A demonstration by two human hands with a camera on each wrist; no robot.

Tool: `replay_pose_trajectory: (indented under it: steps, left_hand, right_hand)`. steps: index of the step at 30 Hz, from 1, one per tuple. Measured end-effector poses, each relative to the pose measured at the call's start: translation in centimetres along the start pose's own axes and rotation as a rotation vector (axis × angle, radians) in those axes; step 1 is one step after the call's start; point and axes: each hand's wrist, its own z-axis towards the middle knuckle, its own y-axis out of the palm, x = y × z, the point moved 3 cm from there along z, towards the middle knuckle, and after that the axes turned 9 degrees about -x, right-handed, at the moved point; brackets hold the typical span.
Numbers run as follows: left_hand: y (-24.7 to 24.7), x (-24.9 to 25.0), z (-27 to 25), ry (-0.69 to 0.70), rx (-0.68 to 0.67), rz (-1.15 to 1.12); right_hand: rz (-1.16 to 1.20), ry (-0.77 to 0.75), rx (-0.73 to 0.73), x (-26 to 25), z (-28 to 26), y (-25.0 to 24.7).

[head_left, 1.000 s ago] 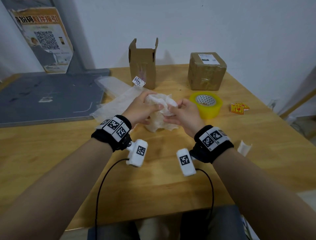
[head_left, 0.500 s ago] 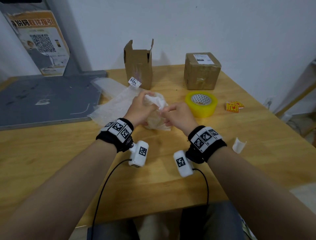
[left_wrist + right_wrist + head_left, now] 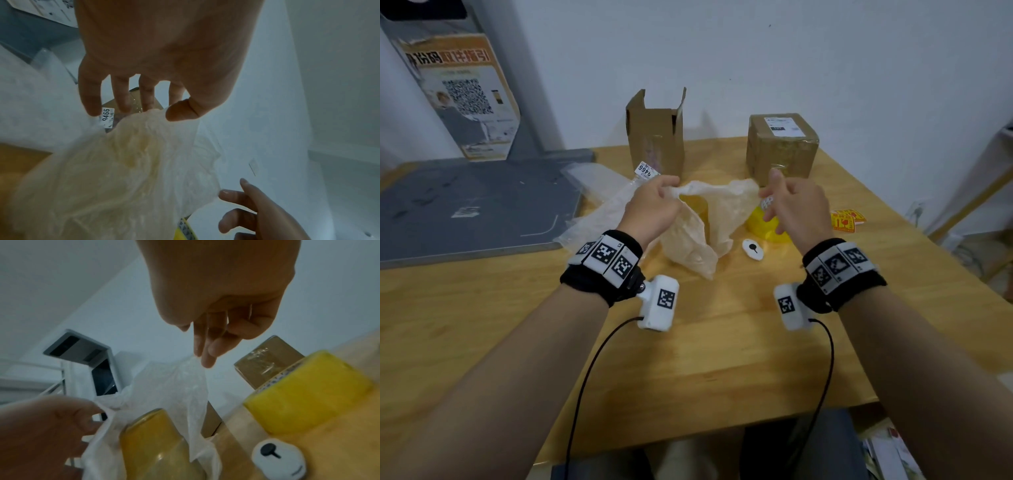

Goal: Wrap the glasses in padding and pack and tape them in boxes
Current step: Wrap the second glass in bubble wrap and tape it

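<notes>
A white translucent padding sheet (image 3: 726, 209) hangs stretched between my two hands above the table. My left hand (image 3: 669, 186) pinches its left edge between thumb (image 3: 180, 110) and fingers. My right hand (image 3: 765, 192) pinches its right corner with its fingertips (image 3: 205, 356). Inside the loosened padding (image 3: 185, 386) stands an amber glass (image 3: 154, 443), partly covered, its rim (image 3: 693, 202) showing between my hands. An open cardboard box (image 3: 655, 137) stands behind my left hand, flaps up. A taped box (image 3: 780, 147) sits behind my right hand.
A yellow tape roll (image 3: 763, 222) lies under my right hand, and a small white cutter-like object (image 3: 752, 249) lies beside the glass. More padding sheets (image 3: 599, 205) lie at the left, over a grey board (image 3: 465, 205). Red-yellow stickers (image 3: 847, 219) lie at the right.
My hands have pulled apart and risen, spreading the crumpled padding open. The amber glass and the small white object now show.
</notes>
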Motion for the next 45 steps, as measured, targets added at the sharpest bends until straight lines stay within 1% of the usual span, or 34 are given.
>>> replay_pose_trajectory:
  steps: [2, 4, 6, 9, 11, 14, 16, 18, 19, 21, 24, 25, 27, 29, 31, 33, 35, 37, 38, 41, 43, 45]
  left_hand:
    - [0.1, 0.3, 0.0, 0.021, 0.038, 0.028]
    - [0.5, 0.6, 0.1, 0.06, 0.034, 0.087]
    - [1.0, 0.7, 0.2, 0.08, -0.002, 0.145]
    - [1.5, 0.8, 0.8, 0.107, -0.009, 0.274]
    - [1.7, 0.9, 0.9, 0.154, -0.004, 0.347]
    - [1.9, 0.4, 1.7, 0.188, 0.013, 0.401]
    - [2.1, -0.2, 2.3, 0.187, 0.017, 0.423]
    - [2.3, -0.5, 2.6, 0.197, 0.029, 0.404]
    - [2.4, -0.6, 2.5, 0.195, 0.025, 0.384]
    - [2.6, -0.9, 2.4, 0.176, 0.027, 0.354]
    - [3.0, -1.0, 2.4, 0.163, 0.057, 0.392]
    - [3.2, -1.0, 2.5, 0.16, 0.059, 0.405]
    - [3.4, -0.6, 2.3, 0.137, 0.039, 0.39]
    - [3.4, -0.2, 1.9, 0.114, 0.0, 0.385]
    - [3.2, 0.1, 1.5, 0.101, -0.044, 0.387]
    - [3.0, 0.2, 1.3, 0.082, -0.079, 0.354]
    - [2.9, 0.3, 1.0, 0.065, -0.105, 0.292]
    - [2.8, 0.5, 0.9, 0.049, -0.131, 0.231]
    - [2.7, 0.5, 0.9, 0.042, -0.138, 0.217]
    - [2.6, 0.6, 1.0, 0.047, -0.146, 0.24]
    - [2.5, 0.6, 1.0, 0.057, -0.11, 0.258]
    - [2.4, 0.7, 1.2, 0.071, -0.054, 0.298]
  right_hand:
    - [0.12, 0.008, 0.037, 0.9, 0.4, -0.2]
    - [0.193, 0.013, -0.016, 1.5, 0.5, 0.3]
    - [0.198, -0.027, -0.082, 1.6, 0.4, 1.1]
    - [0.114, -0.19, -0.14, 1.2, 0.3, 2.4]
    - [0.092, -0.335, -0.204, 0.4, -0.1, 3.4]
    - [0.058, -0.506, -0.33, -0.5, -0.7, 4.8]
    - [-0.032, -0.616, -0.422, -0.9, -1.0, 5.7]
    - [-0.108, -0.711, -0.431, -1.1, -1.3, 6.0]
    - [-0.107, -0.725, -0.414, -1.2, -1.4, 5.8]
    - [-0.046, -0.71, -0.366, -1.4, -1.4, 4.8]
    - [-0.009, -0.691, -0.296, -1.6, -1.8, 3.3]
    - [-0.005, -0.659, -0.271, -1.7, -1.7, 2.9]
    - [0.0, -0.492, -0.202, -1.4, -1.0, 2.0]
    - [-0.072, -0.283, -0.146, -0.3, 0.5, 1.0]
    - [-0.203, -0.105, -0.19, 2.0, 2.5, 0.4]
    - [-0.385, 0.062, -0.318, 4.1, 4.2, 0.4]
    - [-0.541, 0.168, -0.436, 5.2, 5.2, 0.9]
    - [-0.62, 0.198, -0.499, 5.4, 5.5, 1.6]
    - [-0.649, 0.199, -0.503, 5.4, 5.6, 1.9]
    - [-0.711, 0.162, -0.458, 5.8, 6.1, 2.2]
    - [-0.675, 0.127, -0.451, 6.1, 6.1, 2.1]
    - [-0.569, 0.099, -0.416, 6.2, 6.2, 1.5]
